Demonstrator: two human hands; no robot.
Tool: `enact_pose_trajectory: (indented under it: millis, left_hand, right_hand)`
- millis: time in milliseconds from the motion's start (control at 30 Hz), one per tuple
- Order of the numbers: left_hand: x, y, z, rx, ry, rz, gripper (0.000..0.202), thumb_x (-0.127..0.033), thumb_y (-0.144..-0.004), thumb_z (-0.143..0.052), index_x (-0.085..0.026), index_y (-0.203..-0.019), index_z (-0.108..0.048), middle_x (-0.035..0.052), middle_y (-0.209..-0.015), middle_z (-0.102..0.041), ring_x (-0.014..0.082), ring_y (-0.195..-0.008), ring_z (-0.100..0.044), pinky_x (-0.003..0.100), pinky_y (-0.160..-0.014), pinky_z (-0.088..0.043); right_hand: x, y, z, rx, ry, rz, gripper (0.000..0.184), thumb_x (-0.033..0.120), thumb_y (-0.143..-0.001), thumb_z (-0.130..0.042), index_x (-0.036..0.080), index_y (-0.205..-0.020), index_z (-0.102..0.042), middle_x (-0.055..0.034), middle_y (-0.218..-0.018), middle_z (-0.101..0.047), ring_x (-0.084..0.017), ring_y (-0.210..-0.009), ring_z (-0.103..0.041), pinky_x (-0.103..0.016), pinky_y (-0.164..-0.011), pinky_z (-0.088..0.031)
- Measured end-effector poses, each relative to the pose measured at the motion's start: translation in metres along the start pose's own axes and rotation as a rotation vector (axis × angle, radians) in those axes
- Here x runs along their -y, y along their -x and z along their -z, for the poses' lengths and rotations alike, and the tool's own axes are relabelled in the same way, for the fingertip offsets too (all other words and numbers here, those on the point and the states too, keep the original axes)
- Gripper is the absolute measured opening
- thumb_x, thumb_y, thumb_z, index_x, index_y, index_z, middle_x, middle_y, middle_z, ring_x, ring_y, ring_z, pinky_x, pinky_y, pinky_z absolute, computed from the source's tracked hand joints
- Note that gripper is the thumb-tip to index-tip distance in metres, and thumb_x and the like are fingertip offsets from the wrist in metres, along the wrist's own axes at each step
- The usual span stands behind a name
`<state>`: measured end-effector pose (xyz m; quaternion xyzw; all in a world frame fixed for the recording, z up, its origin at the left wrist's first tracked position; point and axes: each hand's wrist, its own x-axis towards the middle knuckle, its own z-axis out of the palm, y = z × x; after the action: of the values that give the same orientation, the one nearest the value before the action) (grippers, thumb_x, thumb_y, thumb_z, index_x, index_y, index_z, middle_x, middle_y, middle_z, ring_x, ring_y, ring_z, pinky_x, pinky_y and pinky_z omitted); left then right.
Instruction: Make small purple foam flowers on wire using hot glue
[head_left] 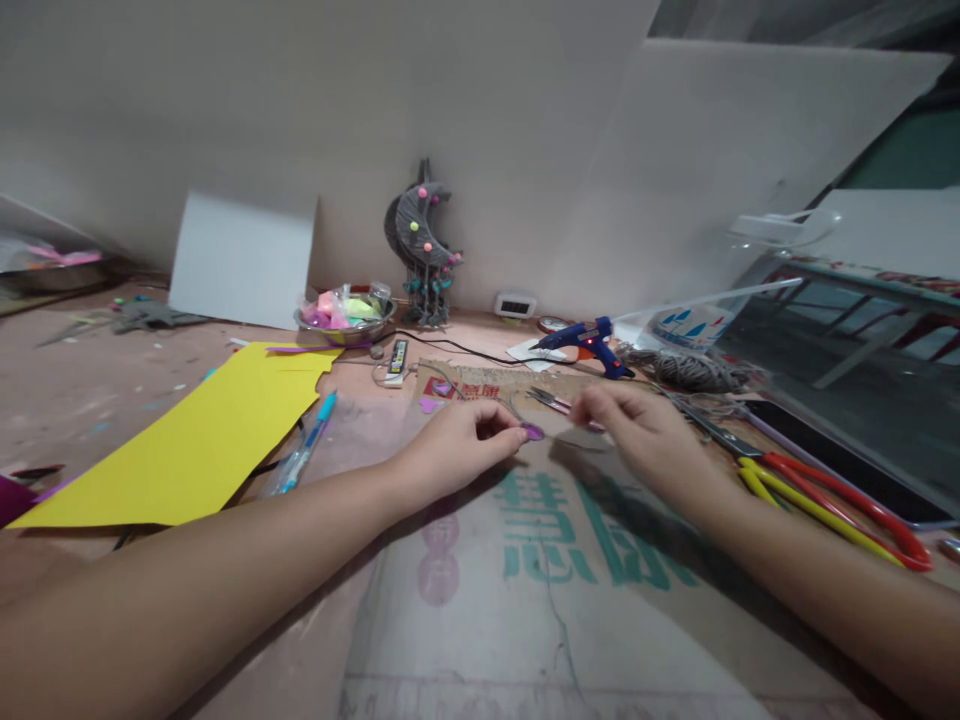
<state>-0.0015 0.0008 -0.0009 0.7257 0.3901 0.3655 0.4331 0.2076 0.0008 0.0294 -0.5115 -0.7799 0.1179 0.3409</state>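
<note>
Head view, my left hand: My left hand (pixel 469 440) rests on the cardboard sheet (pixel 570 600). My thumb and first finger are pinched tight on a small purple piece (pixel 533 432).

Head view, purple piece: It is tiny and flat. It sits at my left fingertips, just above the cardboard, between my two hands.

Head view, my right hand: My right hand (pixel 637 430) is close to my left one, on the other side of the purple piece. My fingers are curled in and nearly closed. They seem to pinch something thin, but it is too small and blurry for me to tell what.

Head view, by my right arm: Big scissors (pixel 825 495) with red and yellow handles lie on the table just beside my right wrist. A dark phone (pixel 832 455) lies past them.

Head view, behind my hands: A blue glue gun (pixel 589 340) lies on the table, with a bundle of gray string (pixel 686 370) next to it. A small pink tool (pixel 559 403) lies near my right fingers.

Head view, by my left arm: A big yellow paper (pixel 195 440) lies flat, and a blue pen (pixel 307 450) lies at its edge.

Head view, far back: A metal bowl (pixel 345 325) holds bright bits. A gray moon decoration (pixel 424 240) stands by the wall.
</note>
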Motion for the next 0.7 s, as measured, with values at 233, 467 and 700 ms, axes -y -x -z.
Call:
enact_pose_trajectory:
  millis: [233, 467, 700]
  left_hand:
    - [0.006, -0.003, 0.0, 0.001, 0.032, 0.0, 0.028, -0.042, -0.08, -0.055, -0.016, -0.078, -0.062, 0.0008, -0.074, -0.063, 0.0114, -0.067, -0.055, 0.021, -0.062, -0.042]
    - [0.005, -0.003, 0.0, 0.007, 0.024, -0.004, 0.027, -0.04, -0.082, -0.051, -0.016, -0.078, -0.061, 0.0, -0.071, -0.061, 0.0119, -0.068, -0.055, 0.021, -0.061, -0.041]
    - [0.004, -0.003, -0.001, -0.013, 0.026, -0.002, 0.023, -0.037, -0.081, -0.053, -0.016, -0.077, -0.059, 0.001, -0.072, -0.06, 0.0112, -0.065, -0.053, 0.02, -0.059, -0.041]
  right_hand:
    - [-0.042, -0.024, 0.011, 0.021, 0.258, 0.047, 0.027, 0.036, -0.081, -0.056, 0.018, -0.1, -0.064, -0.0072, -0.091, -0.067, -0.021, -0.075, -0.061, -0.034, -0.067, -0.048]
    - [-0.05, -0.019, 0.0, 0.2, 0.487, 0.242, 0.027, 0.034, -0.087, -0.048, 0.02, -0.096, -0.069, -0.0085, -0.099, -0.067, -0.023, -0.088, -0.061, -0.035, -0.076, -0.048]
    - [-0.046, -0.019, -0.002, 0.08, 0.471, 0.178, 0.023, 0.025, -0.087, -0.042, 0.017, -0.099, -0.06, -0.0095, -0.093, -0.066, -0.022, -0.079, -0.061, -0.033, -0.072, -0.046]
